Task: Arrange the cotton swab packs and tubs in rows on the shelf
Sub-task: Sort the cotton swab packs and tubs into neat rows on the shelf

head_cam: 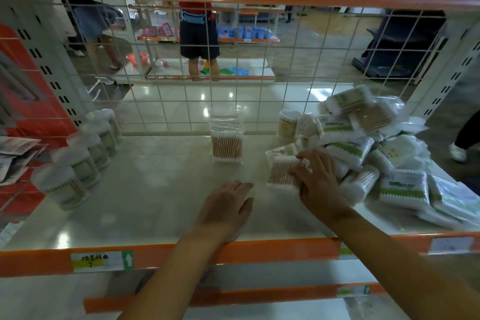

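Clear flat pack (283, 171) of wooden-stemmed swabs in right hand (319, 184) grip; left hand (228, 205) relaxed, empty.

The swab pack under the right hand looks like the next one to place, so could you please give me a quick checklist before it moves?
1. Right hand has its fingers on the flat swab pack: ok.
2. Firm grip round the pack: cannot tell.
3. Left hand free, flat on the shelf: ok.
4. Bare shelf beside the standing pack at centre back: ok.
5. Tub row on the left upright: ok.
6. Pile of packs on the right is stable: cannot tell.
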Motion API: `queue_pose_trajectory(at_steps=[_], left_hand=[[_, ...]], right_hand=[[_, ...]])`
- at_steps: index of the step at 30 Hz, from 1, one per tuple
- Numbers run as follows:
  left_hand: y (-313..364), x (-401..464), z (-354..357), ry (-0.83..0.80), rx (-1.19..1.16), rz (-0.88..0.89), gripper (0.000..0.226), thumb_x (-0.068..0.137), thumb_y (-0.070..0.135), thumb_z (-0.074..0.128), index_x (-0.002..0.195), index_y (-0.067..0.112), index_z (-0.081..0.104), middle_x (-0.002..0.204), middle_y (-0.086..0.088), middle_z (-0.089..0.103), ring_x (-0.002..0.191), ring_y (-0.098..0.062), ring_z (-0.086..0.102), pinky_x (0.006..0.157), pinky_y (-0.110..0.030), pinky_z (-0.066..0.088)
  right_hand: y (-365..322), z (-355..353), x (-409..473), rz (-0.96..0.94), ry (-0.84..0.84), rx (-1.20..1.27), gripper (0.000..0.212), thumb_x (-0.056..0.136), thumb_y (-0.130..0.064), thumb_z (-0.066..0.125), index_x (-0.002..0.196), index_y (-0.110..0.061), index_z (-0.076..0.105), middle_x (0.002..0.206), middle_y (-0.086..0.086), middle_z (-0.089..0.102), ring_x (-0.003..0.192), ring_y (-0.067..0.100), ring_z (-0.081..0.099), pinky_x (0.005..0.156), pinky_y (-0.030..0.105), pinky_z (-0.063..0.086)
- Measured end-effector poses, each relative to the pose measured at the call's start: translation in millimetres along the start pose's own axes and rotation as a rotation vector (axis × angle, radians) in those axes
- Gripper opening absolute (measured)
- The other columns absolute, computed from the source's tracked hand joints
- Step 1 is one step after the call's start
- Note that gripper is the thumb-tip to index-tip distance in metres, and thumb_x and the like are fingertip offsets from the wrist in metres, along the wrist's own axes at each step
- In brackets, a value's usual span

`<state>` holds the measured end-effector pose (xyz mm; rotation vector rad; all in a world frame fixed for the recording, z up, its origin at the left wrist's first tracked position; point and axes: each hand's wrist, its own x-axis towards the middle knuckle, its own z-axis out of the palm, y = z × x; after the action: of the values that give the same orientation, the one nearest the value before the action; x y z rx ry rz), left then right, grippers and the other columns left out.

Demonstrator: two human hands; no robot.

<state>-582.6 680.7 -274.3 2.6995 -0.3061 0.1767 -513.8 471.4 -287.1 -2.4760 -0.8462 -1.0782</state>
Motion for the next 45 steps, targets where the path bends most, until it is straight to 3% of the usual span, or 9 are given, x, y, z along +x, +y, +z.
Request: queue_pose_trajectory(at_steps=[5, 8, 15, 20, 23, 28, 32, 39, 45], left_hand=[[10, -5, -3, -0.033, -0.350, -0.079, 0.050, 0.092, 0.044, 0.044, 0.138, 0.025, 0.036, 0.116, 0.009, 0.055, 0.110, -0.005, 0.051, 0.089, -0.018, 0.039], [17, -5, -6, -0.026, -0.721, -0.157, 0.058, 0.083, 0.045, 0.052, 0.135, 0.022, 0.040, 0.094, 0.016, 0.061, 0.087, 0.010, 0.057, 0.075, -0.007, 0.043], [23, -5, -10, 0.020, -1.151, -0.293, 0.064, 0.074, 0.004, 0.072, 0.128, 0.025, 0.044, 0.089, -0.001, 0.066, 0.081, -0.009, 0.067, 0.074, -0.020, 0.051], [17, -5, -15, 0.065, -1.060, -0.283, 0.061, 0.077, -0.003, 0.067, 0.128, 0.021, 0.046, 0.093, 0.000, 0.062, 0.082, -0.008, 0.065, 0.070, -0.017, 0.051], [10, -1, -21, 0.114, -1.017, -0.245, 0.045, 0.080, -0.003, 0.063, 0.111, 0.030, 0.054, 0.095, 0.001, 0.060, 0.081, -0.007, 0.064, 0.070, -0.017, 0.052], [-12, 17, -29, 0.230, -0.927, -0.232, 0.036, 0.080, -0.001, 0.062, 0.095, 0.032, 0.057, 0.090, 0.003, 0.064, 0.081, -0.009, 0.064, 0.065, -0.013, 0.050], [-33, 37, -31, 0.306, -0.802, -0.307, 0.029, 0.078, 0.003, 0.066, 0.099, 0.023, 0.060, 0.089, 0.005, 0.065, 0.081, -0.008, 0.063, 0.065, -0.014, 0.051], [-70, 53, -19, 0.274, -0.672, -0.408, 0.030, 0.079, 0.010, 0.069, 0.109, 0.010, 0.064, 0.096, -0.002, 0.066, 0.088, -0.017, 0.063, 0.077, -0.027, 0.050], [-78, 56, -15, 0.277, -0.635, -0.394, 0.032, 0.082, 0.012, 0.067, 0.114, 0.008, 0.062, 0.095, -0.002, 0.065, 0.087, -0.015, 0.062, 0.076, -0.024, 0.048]], right_hand=[[-16, -12, -17, 0.048, 0.015, 0.072, 0.071, 0.041, 0.000, 0.087, 0.095, -0.018, 0.045, 0.112, 0.008, 0.038, 0.104, 0.029, 0.036, 0.081, 0.042, 0.036], [-22, -15, -19, -0.005, 0.074, 0.131, 0.065, 0.048, -0.007, 0.086, 0.096, -0.017, 0.043, 0.112, 0.009, 0.038, 0.101, 0.029, 0.038, 0.079, 0.042, 0.038], [-30, -16, -17, 0.001, 0.180, 0.181, 0.030, 0.069, -0.019, 0.061, 0.094, -0.016, 0.044, 0.110, 0.009, 0.039, 0.101, 0.029, 0.039, 0.077, 0.044, 0.042], [-32, -13, -20, 0.029, 0.176, 0.159, 0.032, 0.071, 0.000, 0.053, 0.099, -0.015, 0.047, 0.113, 0.009, 0.042, 0.104, 0.028, 0.042, 0.088, 0.037, 0.037], [-34, -6, -21, 0.026, 0.099, 0.148, 0.044, 0.063, 0.010, 0.054, 0.100, -0.012, 0.046, 0.110, 0.005, 0.046, 0.102, 0.025, 0.044, 0.086, 0.035, 0.037], [-51, 4, -11, -0.001, -0.065, 0.007, 0.046, 0.059, 0.002, 0.043, 0.103, -0.011, 0.046, 0.100, 0.012, 0.061, 0.096, 0.025, 0.045, 0.075, 0.039, 0.049], [-59, 11, -5, -0.011, -0.203, -0.108, 0.066, 0.034, 0.006, 0.070, 0.097, -0.009, 0.058, 0.097, 0.009, 0.061, 0.085, 0.030, 0.059, 0.068, 0.039, 0.052], [-59, 24, -10, -0.003, -0.267, -0.111, 0.070, 0.032, 0.004, 0.070, 0.097, -0.014, 0.050, 0.094, 0.009, 0.061, 0.082, 0.028, 0.057, 0.065, 0.038, 0.050], [-59, 26, -15, 0.113, -0.264, -0.082, 0.066, 0.034, 0.010, 0.072, 0.093, -0.015, 0.058, 0.095, 0.009, 0.063, 0.087, 0.028, 0.060, 0.067, 0.038, 0.051]])
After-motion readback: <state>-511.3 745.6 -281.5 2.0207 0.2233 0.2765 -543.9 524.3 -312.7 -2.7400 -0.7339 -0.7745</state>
